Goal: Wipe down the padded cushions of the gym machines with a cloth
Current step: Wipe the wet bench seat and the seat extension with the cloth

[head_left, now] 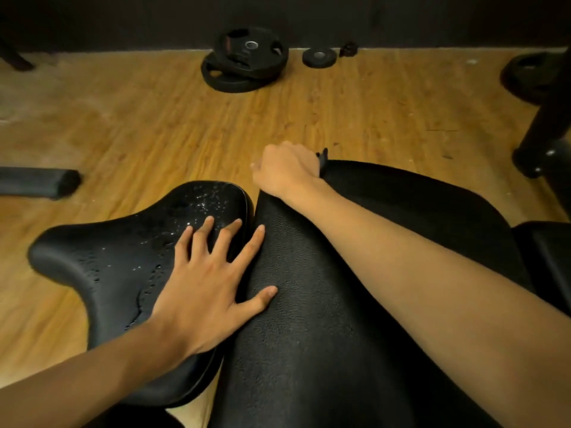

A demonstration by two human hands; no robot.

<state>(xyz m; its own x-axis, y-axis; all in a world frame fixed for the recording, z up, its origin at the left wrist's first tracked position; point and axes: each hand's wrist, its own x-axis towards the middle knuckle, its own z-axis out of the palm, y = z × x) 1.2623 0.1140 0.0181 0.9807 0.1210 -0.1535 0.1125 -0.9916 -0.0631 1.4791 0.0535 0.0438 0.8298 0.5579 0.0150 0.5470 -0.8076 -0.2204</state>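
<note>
Presently the wet seat cushion (117,264) is steadied by the flat, spread left hand (210,282), while a dark cloth (323,157) is clutched in the right hand (285,168) at the far end of the long pad (333,319); overlapping strokes are advised.

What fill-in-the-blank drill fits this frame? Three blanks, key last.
1. The left hand lies flat, mostly on the seat cushion, fingers ____.
2. The right hand grips a dark ____ at the far end of the long pad.
3. Stacked weight plates lie on the wooden ____.
Missing: spread; cloth; floor.
</note>
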